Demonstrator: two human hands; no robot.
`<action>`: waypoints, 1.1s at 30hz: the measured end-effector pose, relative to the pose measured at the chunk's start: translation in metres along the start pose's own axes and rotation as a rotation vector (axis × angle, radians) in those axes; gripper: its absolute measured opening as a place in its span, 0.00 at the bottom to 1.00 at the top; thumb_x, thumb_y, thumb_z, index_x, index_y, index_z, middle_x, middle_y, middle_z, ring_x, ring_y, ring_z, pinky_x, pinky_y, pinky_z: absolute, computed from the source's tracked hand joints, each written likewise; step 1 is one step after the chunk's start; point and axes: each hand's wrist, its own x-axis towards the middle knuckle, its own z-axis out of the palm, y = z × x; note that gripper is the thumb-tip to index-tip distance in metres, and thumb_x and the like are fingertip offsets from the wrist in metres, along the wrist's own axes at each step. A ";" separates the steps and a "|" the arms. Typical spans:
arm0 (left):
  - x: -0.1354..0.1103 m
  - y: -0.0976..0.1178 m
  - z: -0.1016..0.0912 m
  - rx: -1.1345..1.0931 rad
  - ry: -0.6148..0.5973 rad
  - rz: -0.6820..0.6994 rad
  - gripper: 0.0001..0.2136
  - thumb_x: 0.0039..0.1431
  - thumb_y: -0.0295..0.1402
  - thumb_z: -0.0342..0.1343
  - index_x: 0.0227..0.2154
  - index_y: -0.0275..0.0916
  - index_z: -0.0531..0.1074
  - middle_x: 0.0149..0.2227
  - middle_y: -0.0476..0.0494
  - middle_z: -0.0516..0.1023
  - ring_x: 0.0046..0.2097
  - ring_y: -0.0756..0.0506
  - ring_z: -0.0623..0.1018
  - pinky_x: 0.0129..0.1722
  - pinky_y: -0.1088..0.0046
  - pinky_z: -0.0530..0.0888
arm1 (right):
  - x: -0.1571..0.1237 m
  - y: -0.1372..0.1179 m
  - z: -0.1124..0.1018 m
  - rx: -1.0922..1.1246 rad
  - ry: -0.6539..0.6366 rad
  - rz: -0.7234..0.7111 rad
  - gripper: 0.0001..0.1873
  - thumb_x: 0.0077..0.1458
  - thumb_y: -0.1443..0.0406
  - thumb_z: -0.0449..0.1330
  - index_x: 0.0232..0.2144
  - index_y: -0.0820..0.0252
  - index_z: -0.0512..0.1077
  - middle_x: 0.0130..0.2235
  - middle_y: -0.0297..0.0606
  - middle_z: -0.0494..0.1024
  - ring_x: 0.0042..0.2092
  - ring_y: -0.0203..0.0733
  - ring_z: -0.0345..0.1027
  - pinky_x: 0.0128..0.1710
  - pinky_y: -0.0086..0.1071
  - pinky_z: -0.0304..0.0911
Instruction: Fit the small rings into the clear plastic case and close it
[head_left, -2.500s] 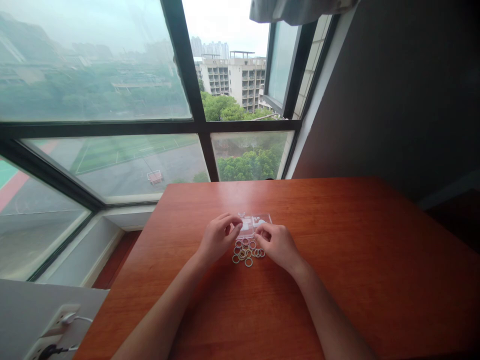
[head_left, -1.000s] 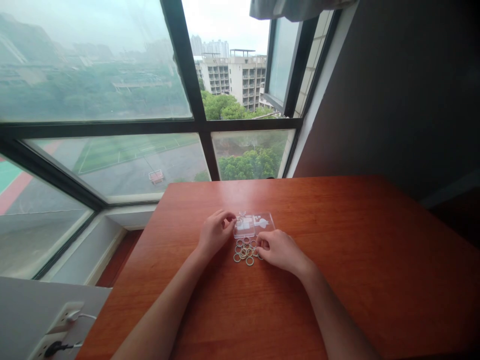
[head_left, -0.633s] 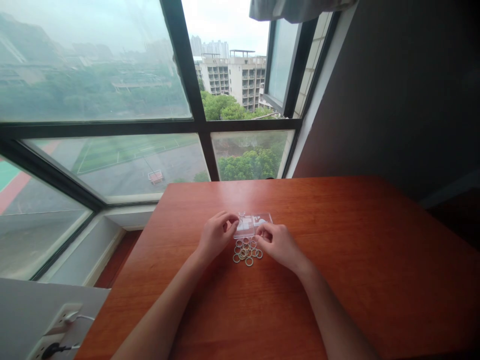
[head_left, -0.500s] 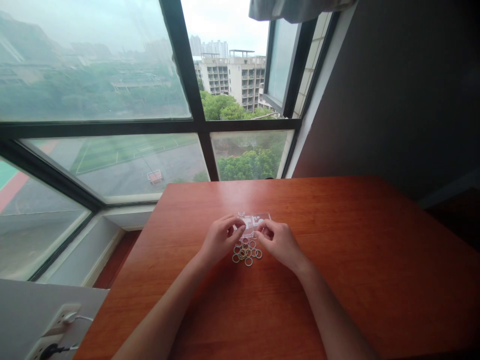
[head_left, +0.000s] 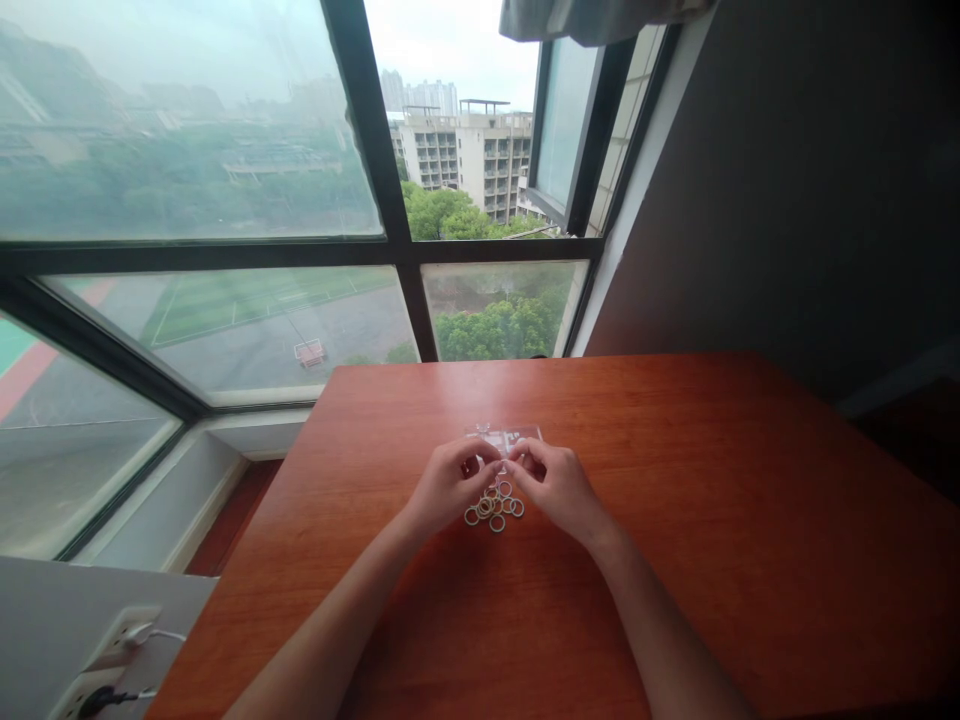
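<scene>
Head view: the left hand (head_left: 448,487) and right hand (head_left: 556,486) meet fingertip to fingertip left of the desk's (head_left: 712,520) middle, closer to its left edge; both are curled and pinched closed, anything held too small to tell; the loose rings (head_left: 492,509) lie just beneath them; the clear plastic box (head_left: 504,436) sits just beyond, toward the far edge.

The left hand (head_left: 448,487) and right hand (head_left: 555,485) meet just over the small rings (head_left: 495,508). A clear box (head_left: 501,436) lies behind the rings.
</scene>
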 end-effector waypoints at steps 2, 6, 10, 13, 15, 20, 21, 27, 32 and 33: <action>0.000 0.000 0.000 -0.035 -0.002 -0.021 0.10 0.59 0.37 0.55 0.30 0.35 0.74 0.23 0.50 0.71 0.24 0.54 0.64 0.23 0.80 0.62 | 0.000 -0.002 0.000 0.009 0.002 -0.009 0.06 0.55 0.64 0.58 0.30 0.59 0.73 0.22 0.29 0.71 0.23 0.31 0.60 0.24 0.24 0.52; 0.000 0.000 -0.001 -0.183 -0.049 -0.077 0.12 0.57 0.40 0.57 0.30 0.34 0.73 0.25 0.47 0.72 0.26 0.53 0.67 0.24 0.79 0.64 | -0.002 -0.008 -0.002 0.037 0.041 -0.006 0.08 0.54 0.63 0.58 0.27 0.59 0.73 0.20 0.29 0.69 0.23 0.31 0.58 0.24 0.25 0.52; 0.001 0.000 -0.003 -0.332 -0.058 -0.138 0.13 0.54 0.41 0.60 0.29 0.33 0.73 0.24 0.47 0.72 0.26 0.52 0.69 0.24 0.78 0.65 | -0.003 -0.009 -0.002 0.088 0.066 0.035 0.10 0.53 0.61 0.58 0.24 0.60 0.72 0.20 0.29 0.67 0.23 0.32 0.57 0.23 0.25 0.52; 0.002 -0.002 -0.003 -0.349 -0.024 -0.146 0.13 0.54 0.41 0.60 0.28 0.34 0.73 0.24 0.47 0.73 0.25 0.52 0.69 0.23 0.78 0.64 | -0.002 -0.006 0.001 0.111 0.086 0.057 0.10 0.54 0.60 0.59 0.26 0.60 0.73 0.20 0.29 0.67 0.23 0.32 0.57 0.23 0.25 0.53; 0.003 -0.005 -0.003 -0.264 0.021 -0.123 0.12 0.55 0.40 0.59 0.28 0.34 0.74 0.23 0.48 0.72 0.24 0.53 0.67 0.23 0.79 0.63 | -0.001 -0.003 0.003 0.101 0.065 0.055 0.10 0.55 0.60 0.58 0.29 0.60 0.74 0.20 0.29 0.67 0.23 0.32 0.58 0.24 0.25 0.53; 0.006 -0.018 -0.006 0.106 0.210 -0.023 0.08 0.57 0.35 0.56 0.29 0.36 0.74 0.24 0.50 0.72 0.25 0.53 0.65 0.25 0.78 0.62 | -0.002 -0.003 0.012 -0.152 -0.065 0.032 0.06 0.56 0.63 0.57 0.32 0.57 0.75 0.25 0.31 0.74 0.28 0.34 0.64 0.29 0.26 0.55; 0.007 -0.021 -0.008 0.160 0.233 -0.007 0.07 0.57 0.34 0.55 0.29 0.36 0.74 0.25 0.50 0.73 0.25 0.53 0.66 0.26 0.78 0.63 | -0.003 -0.004 0.014 -0.213 -0.101 0.027 0.06 0.56 0.63 0.58 0.31 0.56 0.75 0.26 0.31 0.75 0.29 0.35 0.65 0.30 0.26 0.54; 0.010 -0.038 -0.011 0.316 0.258 0.017 0.05 0.57 0.30 0.54 0.30 0.38 0.74 0.29 0.49 0.74 0.27 0.52 0.67 0.29 0.77 0.65 | -0.010 -0.013 0.022 -0.391 -0.266 0.012 0.04 0.55 0.62 0.60 0.31 0.54 0.75 0.28 0.32 0.77 0.30 0.36 0.67 0.27 0.27 0.48; 0.010 -0.041 -0.012 0.334 0.247 0.003 0.06 0.58 0.31 0.54 0.34 0.38 0.75 0.31 0.48 0.74 0.26 0.52 0.67 0.29 0.77 0.66 | -0.011 -0.013 0.023 -0.366 -0.274 -0.002 0.03 0.54 0.62 0.61 0.32 0.52 0.75 0.27 0.30 0.78 0.30 0.36 0.69 0.27 0.27 0.48; 0.010 -0.041 -0.013 0.333 0.245 0.002 0.06 0.58 0.32 0.54 0.34 0.38 0.75 0.31 0.48 0.73 0.26 0.52 0.68 0.29 0.77 0.66 | -0.011 -0.012 0.023 -0.368 -0.276 -0.001 0.03 0.54 0.62 0.61 0.32 0.52 0.75 0.27 0.30 0.78 0.30 0.36 0.69 0.28 0.27 0.49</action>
